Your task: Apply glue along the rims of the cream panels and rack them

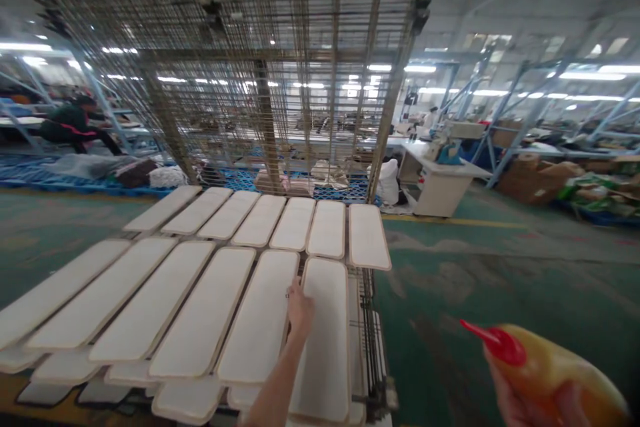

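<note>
My left hand [300,310] reaches over the front row of white rounded panels, at the gap between two of them. Its fingers are curled at the left edge of the rightmost front panel [323,347], with the fingertips partly hidden. In my right hand [515,393], at the lower right, is a yellow squeeze bottle [565,360] with a red pointed nozzle [495,341] aimed left. The bottle is held away from the panels, over the floor. A back row of similar panels [293,223] lies behind the front row.
The panels lie on a wire drying rack [370,327], with more layers below. Raised wire shelves [270,100] slope above it. Behind stand a white work table [440,180] with a machine and blue pallets [235,179]. A person [80,123] sits far left. Green floor [440,287] lies right.
</note>
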`<state>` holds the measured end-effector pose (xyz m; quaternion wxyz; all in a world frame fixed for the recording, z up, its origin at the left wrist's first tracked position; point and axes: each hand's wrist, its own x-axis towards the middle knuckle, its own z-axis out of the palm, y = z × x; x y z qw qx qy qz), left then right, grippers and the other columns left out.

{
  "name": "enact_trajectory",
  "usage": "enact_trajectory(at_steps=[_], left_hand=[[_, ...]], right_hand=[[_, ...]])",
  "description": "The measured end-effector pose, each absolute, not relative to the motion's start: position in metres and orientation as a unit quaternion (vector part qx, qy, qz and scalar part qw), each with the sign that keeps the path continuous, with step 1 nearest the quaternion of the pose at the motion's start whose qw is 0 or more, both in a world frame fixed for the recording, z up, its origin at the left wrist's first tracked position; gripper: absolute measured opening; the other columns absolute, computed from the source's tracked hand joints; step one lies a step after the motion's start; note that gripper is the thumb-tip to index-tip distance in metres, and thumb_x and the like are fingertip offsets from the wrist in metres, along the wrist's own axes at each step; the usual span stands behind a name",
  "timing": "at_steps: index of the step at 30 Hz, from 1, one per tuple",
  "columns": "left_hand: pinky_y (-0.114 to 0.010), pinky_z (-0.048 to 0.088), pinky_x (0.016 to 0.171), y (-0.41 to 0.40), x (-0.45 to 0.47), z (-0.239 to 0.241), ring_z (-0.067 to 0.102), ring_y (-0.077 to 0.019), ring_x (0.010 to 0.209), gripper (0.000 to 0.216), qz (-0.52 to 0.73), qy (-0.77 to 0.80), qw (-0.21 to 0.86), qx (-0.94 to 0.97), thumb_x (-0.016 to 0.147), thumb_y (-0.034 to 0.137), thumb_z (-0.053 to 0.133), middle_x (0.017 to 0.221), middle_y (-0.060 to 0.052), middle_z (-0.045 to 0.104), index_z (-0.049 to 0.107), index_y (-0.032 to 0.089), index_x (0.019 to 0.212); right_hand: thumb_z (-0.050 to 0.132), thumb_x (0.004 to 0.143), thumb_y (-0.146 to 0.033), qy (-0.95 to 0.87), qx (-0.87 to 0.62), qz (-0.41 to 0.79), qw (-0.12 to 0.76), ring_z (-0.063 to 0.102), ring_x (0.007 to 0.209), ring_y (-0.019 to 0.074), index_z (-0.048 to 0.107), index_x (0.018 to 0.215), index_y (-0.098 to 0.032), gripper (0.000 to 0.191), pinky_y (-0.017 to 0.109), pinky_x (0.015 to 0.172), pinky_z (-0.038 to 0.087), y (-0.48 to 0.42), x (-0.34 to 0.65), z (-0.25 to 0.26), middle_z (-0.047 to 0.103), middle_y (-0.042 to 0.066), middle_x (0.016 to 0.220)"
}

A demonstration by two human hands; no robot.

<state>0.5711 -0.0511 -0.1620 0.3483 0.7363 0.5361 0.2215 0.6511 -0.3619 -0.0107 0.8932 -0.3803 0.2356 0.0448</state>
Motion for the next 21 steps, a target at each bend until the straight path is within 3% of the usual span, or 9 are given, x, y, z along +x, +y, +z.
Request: enact_trajectory(at_steps=[8, 17, 21], left_hand=[[-0.040, 0.041, 0.085, -0.067, 0.575, -0.167, 0.054, -0.0301, 0.110, 0.031, 0.199, 0.580, 0.262, 0.745, 0.081, 0.003, 0.047, 0.122, -0.013, 0.057, 0.065, 0.019, 0.099], [-0.045, 0.040, 0.082, -0.084, 0.575, -0.171, 0.051, -0.0357, 0.113, 0.034, 0.176, 0.585, 0.240, 0.754, 0.087, 0.009, 0.042, 0.120, -0.019, 0.060, 0.071, 0.015, 0.105], [-0.046, 0.040, 0.089, -0.091, 0.575, -0.162, 0.048, -0.0355, 0.120, 0.047, 0.167, 0.571, 0.241, 0.766, 0.082, 0.006, 0.049, 0.130, -0.017, 0.056, 0.060, 0.017, 0.126]], right_hand=[[0.058, 0.089, -0.033, 0.242, -0.362, 0.080, 0.896, 0.072, 0.071, 0.0179, 0.073, 0.099, -0.023, 0.020, 0.026, 0.047, 0.064, -0.340, 0.653, -0.001, 0.076, 0.000, 0.093], [0.063, 0.086, -0.034, 0.198, -0.370, 0.091, 0.903, 0.072, 0.072, 0.0179, 0.071, 0.106, -0.023, 0.024, 0.028, 0.052, 0.064, -0.338, 0.655, -0.010, 0.077, 0.000, 0.095], [0.063, 0.086, -0.035, 0.216, -0.376, 0.103, 0.895, 0.072, 0.074, 0.0178, 0.071, 0.103, -0.022, 0.023, 0.026, 0.054, 0.064, -0.335, 0.646, -0.006, 0.077, 0.002, 0.094]])
